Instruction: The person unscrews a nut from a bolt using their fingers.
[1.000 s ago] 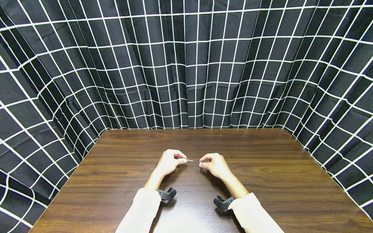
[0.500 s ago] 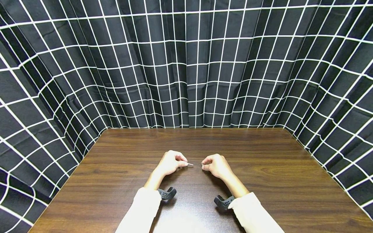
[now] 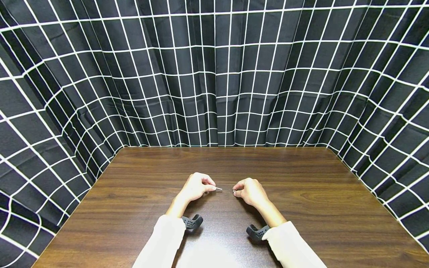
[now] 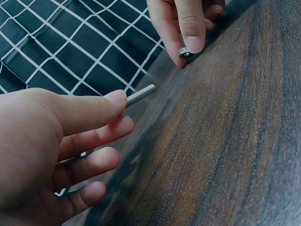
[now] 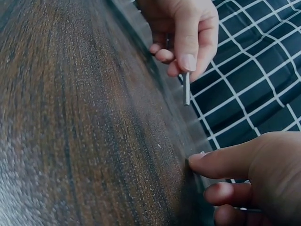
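Note:
Between thumb and index finger, my left hand [image 3: 196,186] pinches a slim silver bolt [image 4: 141,95]. Its bare shank sticks out toward the right; the rest is hidden in the fingers. Opposite, my right hand [image 3: 250,190] pinches a small metal nut [image 4: 184,52] at its fingertips, and a dark hole shows in its face. Only a sliver of the nut [image 5: 203,153] appears above the thumb in the right wrist view. A short gap separates bolt and nut. Both hands are near the middle of the table.
A brown wood-grain table [image 3: 214,162] lies under both hands. A black curtain with a white grid [image 3: 221,82] surrounds its back and sides. Dark wrist straps [image 3: 192,222] sit below both hands, at the pale sleeves [image 3: 164,238].
The right hand has drawn slightly to the right with the nut, widening the gap to the bolt. The bolt's tip has dipped a little. Over the last half second little has moved.

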Motion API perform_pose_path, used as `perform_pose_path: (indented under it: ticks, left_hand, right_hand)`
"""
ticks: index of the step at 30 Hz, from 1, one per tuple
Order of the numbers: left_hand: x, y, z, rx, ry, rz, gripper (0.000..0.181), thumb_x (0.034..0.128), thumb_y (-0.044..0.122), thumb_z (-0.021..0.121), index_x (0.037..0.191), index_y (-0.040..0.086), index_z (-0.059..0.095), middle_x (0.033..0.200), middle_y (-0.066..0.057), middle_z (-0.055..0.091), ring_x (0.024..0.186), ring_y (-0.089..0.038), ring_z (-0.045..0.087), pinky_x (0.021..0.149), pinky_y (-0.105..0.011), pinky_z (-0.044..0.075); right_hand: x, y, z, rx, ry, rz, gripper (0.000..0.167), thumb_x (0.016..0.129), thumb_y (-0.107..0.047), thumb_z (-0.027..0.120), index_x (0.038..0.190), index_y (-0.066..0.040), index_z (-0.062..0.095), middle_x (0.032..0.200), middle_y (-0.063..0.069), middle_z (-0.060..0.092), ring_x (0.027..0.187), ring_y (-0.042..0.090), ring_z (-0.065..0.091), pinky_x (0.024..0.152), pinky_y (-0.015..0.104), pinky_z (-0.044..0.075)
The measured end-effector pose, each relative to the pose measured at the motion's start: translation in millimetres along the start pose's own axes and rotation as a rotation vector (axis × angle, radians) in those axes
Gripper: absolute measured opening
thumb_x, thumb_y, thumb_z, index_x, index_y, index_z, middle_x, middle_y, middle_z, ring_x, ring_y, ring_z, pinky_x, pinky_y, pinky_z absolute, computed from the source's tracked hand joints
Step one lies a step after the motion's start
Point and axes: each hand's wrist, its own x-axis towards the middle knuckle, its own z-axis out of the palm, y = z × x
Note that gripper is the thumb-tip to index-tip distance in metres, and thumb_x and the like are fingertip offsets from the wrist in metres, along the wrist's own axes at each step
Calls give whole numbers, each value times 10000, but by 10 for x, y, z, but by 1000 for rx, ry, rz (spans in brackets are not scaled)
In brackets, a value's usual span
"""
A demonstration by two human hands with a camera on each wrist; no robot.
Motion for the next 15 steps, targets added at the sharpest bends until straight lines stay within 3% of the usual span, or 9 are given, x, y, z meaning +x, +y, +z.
perform_pose_path:
  ticks: [15]
  left_hand:
    - [-32, 56, -31, 56, -47, -37, 70, 760, 142, 797, 771, 172, 735, 645, 138, 635, 580, -31, 537, 570, -253, 422]
  right_hand:
    - [-17, -6, -16, 24, -21, -27, 103, 778, -130, 795, 874, -166, 782, 922, 13, 741, 975, 275, 673, 794, 472, 506]
